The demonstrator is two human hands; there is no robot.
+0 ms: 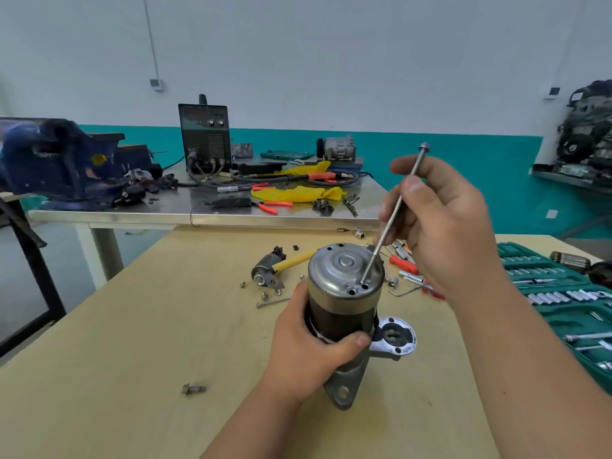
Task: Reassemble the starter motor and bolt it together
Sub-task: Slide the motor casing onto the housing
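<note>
Starter motor (pixel 344 306) body half hidden by left hand (pixel 308 346).

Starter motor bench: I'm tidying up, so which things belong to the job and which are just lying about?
In use: starter motor, long bolt, second long bolt, socket set.
Lying about: vise, welder, yellow rag, red pliers.
</note>
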